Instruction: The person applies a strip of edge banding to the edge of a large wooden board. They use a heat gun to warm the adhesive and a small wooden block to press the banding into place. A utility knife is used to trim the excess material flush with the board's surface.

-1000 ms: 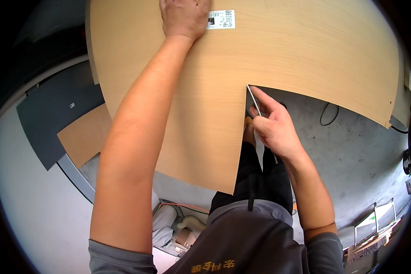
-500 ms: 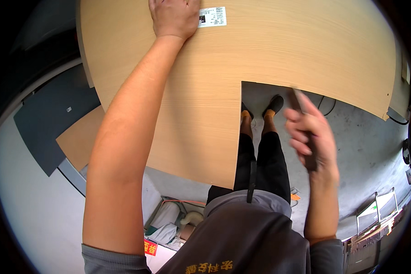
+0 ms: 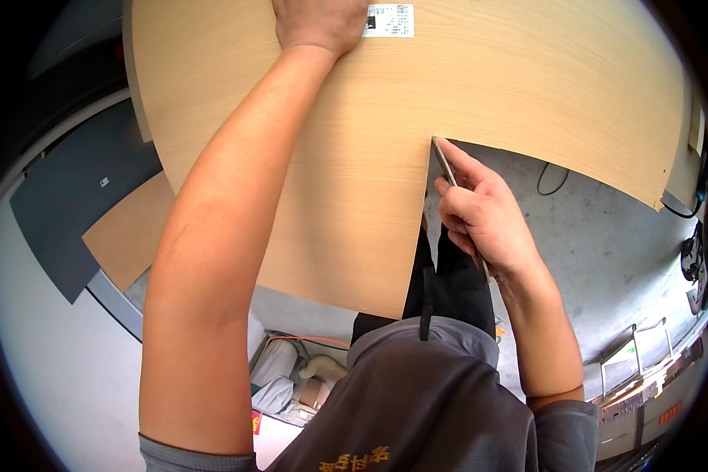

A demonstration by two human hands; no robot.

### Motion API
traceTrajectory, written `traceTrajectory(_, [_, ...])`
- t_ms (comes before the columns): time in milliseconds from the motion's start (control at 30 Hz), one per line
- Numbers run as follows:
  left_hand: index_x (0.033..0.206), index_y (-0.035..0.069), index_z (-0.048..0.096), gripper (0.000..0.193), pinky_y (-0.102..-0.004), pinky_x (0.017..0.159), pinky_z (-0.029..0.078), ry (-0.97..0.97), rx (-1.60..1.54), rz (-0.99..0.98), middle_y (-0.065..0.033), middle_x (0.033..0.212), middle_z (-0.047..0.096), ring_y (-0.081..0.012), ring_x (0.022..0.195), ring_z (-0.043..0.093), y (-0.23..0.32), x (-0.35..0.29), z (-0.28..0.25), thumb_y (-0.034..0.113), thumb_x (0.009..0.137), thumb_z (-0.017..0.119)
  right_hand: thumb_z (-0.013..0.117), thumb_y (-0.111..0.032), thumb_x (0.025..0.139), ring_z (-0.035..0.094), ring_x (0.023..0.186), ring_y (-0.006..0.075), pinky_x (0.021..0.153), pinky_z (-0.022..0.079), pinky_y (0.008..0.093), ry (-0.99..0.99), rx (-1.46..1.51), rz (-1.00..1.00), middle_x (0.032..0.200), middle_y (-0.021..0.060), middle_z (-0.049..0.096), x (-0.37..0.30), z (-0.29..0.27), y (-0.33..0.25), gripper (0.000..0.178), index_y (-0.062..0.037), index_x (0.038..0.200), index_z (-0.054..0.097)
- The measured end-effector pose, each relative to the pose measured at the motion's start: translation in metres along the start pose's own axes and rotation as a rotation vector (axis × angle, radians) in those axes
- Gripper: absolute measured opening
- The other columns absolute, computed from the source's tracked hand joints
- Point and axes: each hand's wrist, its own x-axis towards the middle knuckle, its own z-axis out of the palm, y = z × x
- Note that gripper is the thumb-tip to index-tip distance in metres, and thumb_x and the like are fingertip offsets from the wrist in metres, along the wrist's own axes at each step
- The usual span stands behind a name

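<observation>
Gripping a file-like tool (image 3: 448,169), the right hand (image 3: 485,216) meets the inner corner of the already notched wood-grain panel (image 3: 354,157); the left hand (image 3: 322,23) (can't tell its grip) lies atop; what remains is unclear.

A broad, pale wood-grain panel (image 3: 527,86) lies face up, a white printed label (image 3: 392,21) toward its 12 o'clock and a square-cornered notch at 5. A slim, flat, greyish tool (image 3: 446,165) slants from 11 to 5 o'clock, its tip at the notch's inner corner.

Grey floor (image 3: 606,252) (dark-specked in places) bears 1 looped black cable (image 3: 540,186).
</observation>
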Motion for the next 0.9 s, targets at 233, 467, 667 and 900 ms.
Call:
traceTrajectory(233, [0.155, 0.001, 0.037, 0.069, -0.0467, 0.126, 0.014, -0.037, 0.005, -0.020, -0.0173, 0.163, 0.033, -0.0303, 0.154, 0.025, 0.003, 0.002, -0.003, 0.043, 0.101, 0.044, 0.047, 0.001, 0.084, 0.037, 0.054, 0.0034, 0.041, 0.034, 0.0203, 0.025, 0.124, 0.043, 0.085, 0.0013, 0.049, 0.004, 0.006, -0.001, 0.076, 0.0003, 0.158, 0.030])
traceTrajectory(467, [0.155, 0.000, 0.037, 0.068, -0.0463, 0.126, 0.014, -0.046, 0.000, -0.022, -0.0175, 0.163, 0.032, -0.0305, 0.154, 0.025, 0.004, 0.000, -0.006, 0.043, 0.101, 0.044, 0.053, 0.001, 0.085, 0.037, 0.056, 0.0035, 0.037, 0.030, 0.0174, -0.037, 0.541, 0.084, 0.092, 0.0045, 0.050, -0.002, -0.017, -0.001, 0.075, -0.0031, 0.157, 0.030])
traceTrajectory(667, [0.154, 0.000, 0.038, 0.068, -0.0485, 0.125, 0.016, -0.015, 0.009, -0.007, -0.0185, 0.162, 0.034, -0.0324, 0.153, 0.026, -0.001, -0.002, -0.003, 0.042, 0.101, 0.047, 0.047, -0.003, 0.085, 0.039, 0.054, 0.0018, 0.033, 0.032, 0.0163, 0.446, 0.436, -0.330, 0.092, 0.0017, 0.050, -0.071, -0.130, 0.024, 0.073, -0.0062, 0.157, 0.033])
traceTrajectory(900, [0.153, 0.000, 0.039, 0.068, -0.0497, 0.125, 0.016, -0.010, -0.005, 0.003, -0.0194, 0.161, 0.035, -0.0335, 0.152, 0.028, 0.001, 0.001, -0.002, 0.043, 0.100, 0.047, 0.052, 0.008, 0.081, 0.041, 0.144, 0.0176, 0.117, 0.032, 0.0282, -0.026, 0.117, -0.194, 0.154, 0.0145, 0.046, 0.010, -0.032, 0.055, 0.072, 0.0088, 0.152, 0.037])
